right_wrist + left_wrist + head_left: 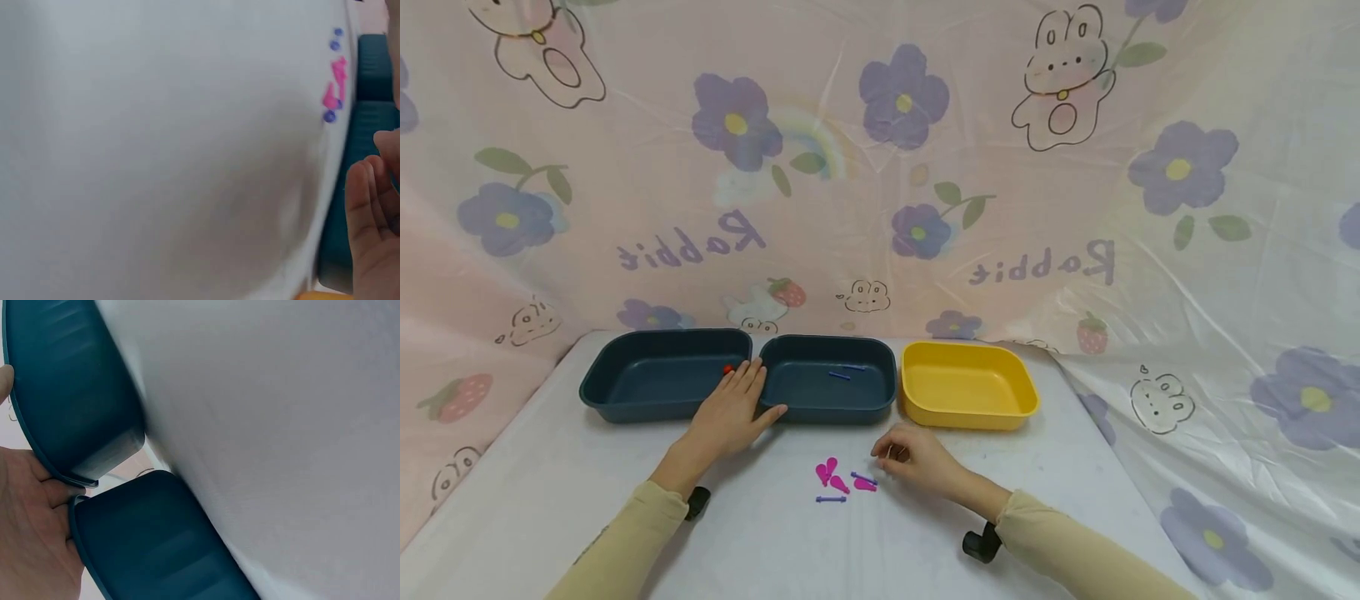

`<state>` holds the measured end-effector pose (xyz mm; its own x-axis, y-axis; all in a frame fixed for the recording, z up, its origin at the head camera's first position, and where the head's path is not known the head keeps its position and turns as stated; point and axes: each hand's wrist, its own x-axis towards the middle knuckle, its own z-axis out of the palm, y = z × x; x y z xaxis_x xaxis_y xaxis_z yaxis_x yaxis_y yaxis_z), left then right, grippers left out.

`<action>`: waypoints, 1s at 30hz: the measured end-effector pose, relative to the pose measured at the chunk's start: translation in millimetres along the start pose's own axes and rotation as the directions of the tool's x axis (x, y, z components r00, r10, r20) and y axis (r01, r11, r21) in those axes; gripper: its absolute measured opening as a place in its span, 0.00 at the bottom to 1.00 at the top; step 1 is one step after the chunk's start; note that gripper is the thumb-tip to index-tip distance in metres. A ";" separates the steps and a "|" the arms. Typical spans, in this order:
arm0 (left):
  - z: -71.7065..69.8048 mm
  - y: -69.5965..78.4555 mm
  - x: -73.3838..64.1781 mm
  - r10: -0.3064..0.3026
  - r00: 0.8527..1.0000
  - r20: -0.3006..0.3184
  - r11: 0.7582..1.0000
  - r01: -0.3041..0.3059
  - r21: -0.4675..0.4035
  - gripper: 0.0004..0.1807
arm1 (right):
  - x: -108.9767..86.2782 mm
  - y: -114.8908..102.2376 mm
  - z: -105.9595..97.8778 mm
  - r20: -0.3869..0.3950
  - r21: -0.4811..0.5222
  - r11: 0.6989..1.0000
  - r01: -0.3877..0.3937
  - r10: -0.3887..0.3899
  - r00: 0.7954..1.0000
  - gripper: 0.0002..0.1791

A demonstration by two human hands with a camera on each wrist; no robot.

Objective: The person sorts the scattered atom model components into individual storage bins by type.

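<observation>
My left hand (730, 414) lies with straight fingers across the neighbouring rims of the left dark teal tray (655, 410) and the middle dark teal tray (827, 414). Its thumb reaches along the middle tray's front rim. A small red piece (728, 369) shows in the left tray beside the fingertips. Over the cloth, my right hand (921, 458) has loosely bent fingers, and no held thing shows in it. Just left of its fingertips lie several flat pink drop-shaped pieces (839, 484), a purple rod with thicker ends (864, 477) and another purple rod (831, 499).
Two thin blue rods (839, 376) lie inside the middle tray. A yellow tray (970, 418) stands right of it, in the same row. White cloth (760, 533) covers the table, and a patterned curtain (820, 217) hangs behind the trays.
</observation>
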<state>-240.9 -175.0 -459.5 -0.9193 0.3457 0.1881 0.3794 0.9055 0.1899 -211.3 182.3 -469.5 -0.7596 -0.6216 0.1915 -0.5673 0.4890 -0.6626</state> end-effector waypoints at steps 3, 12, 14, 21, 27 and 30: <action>-0.7 -0.2 0.0 0.000 1.000 0.001 1.000 0.000 0.001 0.48 | -2.9 1.3 4.2 0.051 -0.004 1.000 -0.004 0.004 0.999 0.06; -1.4 0.5 -0.1 -0.004 1.000 0.008 1.000 0.005 -0.009 0.48 | -5.9 -1.4 10.1 0.156 -0.015 0.999 -0.035 0.037 0.987 0.07; -1.0 0.3 0.0 -0.004 1.000 0.006 1.000 0.004 -0.006 0.48 | -5.8 -2.0 11.2 0.162 -0.022 0.999 -0.045 0.048 0.986 0.07; -0.5 -0.5 0.1 -0.001 1.000 0.004 1.000 0.001 -0.007 0.48 | -3.6 -1.6 12.9 0.168 -0.038 0.998 -0.043 0.049 0.984 0.06; -0.7 -0.6 0.2 0.001 1.000 0.008 1.000 -0.001 0.003 0.48 | -2.7 0.6 14.0 0.175 -0.077 0.997 -0.027 0.040 0.984 0.07; -0.4 -0.7 0.1 0.001 1.000 0.002 1.000 -0.001 0.003 0.47 | -1.7 1.3 14.9 0.180 -0.086 0.996 -0.033 0.048 0.982 0.07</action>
<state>-241.2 -175.7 -459.2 -0.9190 0.3476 0.1862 0.3804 0.9059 0.1863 -206.0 174.9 -481.5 -0.7160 -0.6976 0.0261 -0.5673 0.5596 -0.6041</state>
